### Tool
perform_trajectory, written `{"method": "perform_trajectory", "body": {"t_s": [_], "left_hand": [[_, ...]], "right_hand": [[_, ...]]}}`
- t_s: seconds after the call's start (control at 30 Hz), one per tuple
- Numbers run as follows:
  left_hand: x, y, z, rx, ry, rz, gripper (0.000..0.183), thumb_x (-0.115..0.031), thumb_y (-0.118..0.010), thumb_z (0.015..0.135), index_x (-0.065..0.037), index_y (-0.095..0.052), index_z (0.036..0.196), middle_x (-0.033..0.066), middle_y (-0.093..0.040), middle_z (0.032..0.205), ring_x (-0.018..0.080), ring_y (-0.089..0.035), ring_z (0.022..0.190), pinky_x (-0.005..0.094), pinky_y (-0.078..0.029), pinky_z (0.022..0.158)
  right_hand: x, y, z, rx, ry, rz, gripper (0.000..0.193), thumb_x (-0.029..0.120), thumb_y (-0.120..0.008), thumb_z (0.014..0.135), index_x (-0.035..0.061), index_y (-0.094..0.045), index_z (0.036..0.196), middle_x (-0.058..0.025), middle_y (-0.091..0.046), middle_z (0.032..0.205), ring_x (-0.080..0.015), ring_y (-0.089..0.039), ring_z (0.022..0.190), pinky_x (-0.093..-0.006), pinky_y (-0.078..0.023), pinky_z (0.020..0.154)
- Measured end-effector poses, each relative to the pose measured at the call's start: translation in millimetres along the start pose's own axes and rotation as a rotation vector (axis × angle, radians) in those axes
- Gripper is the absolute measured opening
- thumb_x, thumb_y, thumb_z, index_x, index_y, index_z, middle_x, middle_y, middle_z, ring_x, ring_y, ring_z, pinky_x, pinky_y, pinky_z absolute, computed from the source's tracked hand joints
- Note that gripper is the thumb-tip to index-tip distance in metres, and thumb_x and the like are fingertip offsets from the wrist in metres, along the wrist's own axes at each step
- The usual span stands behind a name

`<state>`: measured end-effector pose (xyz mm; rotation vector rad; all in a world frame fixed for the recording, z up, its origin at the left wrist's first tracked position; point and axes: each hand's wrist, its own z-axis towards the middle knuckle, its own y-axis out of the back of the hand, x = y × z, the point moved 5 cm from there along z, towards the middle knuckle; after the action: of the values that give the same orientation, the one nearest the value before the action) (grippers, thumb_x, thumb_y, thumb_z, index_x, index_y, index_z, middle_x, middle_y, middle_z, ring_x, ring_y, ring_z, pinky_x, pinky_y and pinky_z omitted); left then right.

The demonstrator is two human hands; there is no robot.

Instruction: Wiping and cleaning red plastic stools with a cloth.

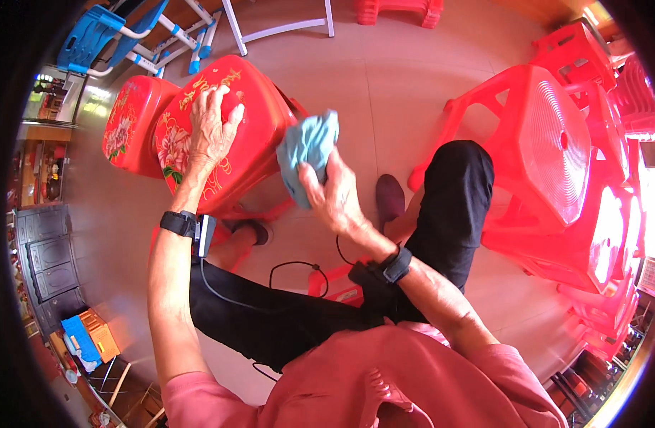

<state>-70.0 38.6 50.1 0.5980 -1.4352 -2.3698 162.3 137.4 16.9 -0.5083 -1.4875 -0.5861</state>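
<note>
The work looks under way rather than finished: a crumpled pale blue-green cloth (310,146) is in hand, and a red plastic stool with a flower-printed top (252,143) is being steadied. How much of that stool has been dealt with cannot be made out. A second red flower-printed stool (131,118), just beyond the first one's left edge, is touched by neither hand, as are the plain red plastic stools with ringed tops (556,146) off to the right.

The person's right hand (334,192) is clamped on the cloth, thumb in front and some fingers hidden behind it, near the stool's right edge; whether the cloth touches that edge is unclear. The left hand (213,135) lies on the printed top, fingers slightly apart toward its far edge, gripping nothing.
</note>
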Motion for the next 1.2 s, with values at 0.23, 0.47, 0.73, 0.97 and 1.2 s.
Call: {"method": "perform_trajectory", "body": {"t_s": [0.23, 0.47, 0.73, 0.97, 1.2], "left_hand": [[-5.9, -4.0, 6.5, -0.022, -0.012, 0.000, 0.046, -0.029, -0.063, 0.086, -0.005, -0.048, 0.123, 0.0192, -0.048, 0.122, 0.0383, -0.045, 0.116, 0.0491, -0.036, 0.099], [-14.0, 9.4, 4.8, -0.008, 0.010, 0.014, 0.044, -0.024, -0.064, 0.084, -0.004, -0.049, 0.120, 0.0188, -0.050, 0.117, 0.0375, -0.046, 0.114, 0.0485, -0.037, 0.097], [-28.7, 0.3, 16.1, 0.002, 0.004, -0.013, 0.042, -0.022, -0.065, 0.084, -0.004, -0.049, 0.119, 0.0183, -0.050, 0.116, 0.0366, -0.047, 0.112, 0.0483, -0.038, 0.096], [-15.1, 14.0, 2.3, -0.006, 0.017, 0.025, 0.043, -0.023, -0.065, 0.084, -0.003, -0.049, 0.119, 0.0190, -0.050, 0.116, 0.0373, -0.047, 0.112, 0.0481, -0.038, 0.096], [-23.4, 6.6, 11.0, -0.004, 0.007, 0.033, 0.044, -0.022, -0.065, 0.083, -0.003, -0.049, 0.119, 0.0188, -0.050, 0.116, 0.0363, -0.048, 0.111, 0.0481, -0.038, 0.096]], "right_hand": [[-19.8, -11.5, 67.2, -0.011, 0.013, -0.176, 0.033, 0.028, -0.061, 0.087, 0.0008, -0.055, 0.105, -0.0246, -0.052, 0.098, -0.0421, -0.056, 0.091, -0.0495, -0.046, 0.080], [-175.3, -20.9, 70.1, -0.073, -0.144, -0.056, 0.038, 0.032, -0.058, 0.086, 0.0007, -0.059, 0.107, -0.0210, -0.059, 0.098, -0.0375, -0.059, 0.092, -0.0449, -0.047, 0.079], [-270.4, 5.4, 62.4, 0.062, -0.383, -0.201, 0.045, 0.039, -0.049, 0.091, -0.0003, -0.059, 0.110, -0.0270, -0.062, 0.098, -0.0431, -0.060, 0.092, -0.0483, -0.046, 0.083], [-63.1, -27.0, 103.3, -0.108, -0.063, 0.151, 0.047, 0.045, -0.056, 0.088, -0.0010, -0.061, 0.097, -0.0232, -0.061, 0.092, -0.0395, -0.060, 0.085, -0.0468, -0.047, 0.077], [-29.1, -61.3, 200.7, 0.054, 0.172, -0.273, 0.057, 0.046, -0.057, 0.086, -0.0027, -0.051, 0.113, -0.0293, -0.054, 0.108, -0.0468, -0.054, 0.104, -0.0494, -0.046, 0.087]]}}
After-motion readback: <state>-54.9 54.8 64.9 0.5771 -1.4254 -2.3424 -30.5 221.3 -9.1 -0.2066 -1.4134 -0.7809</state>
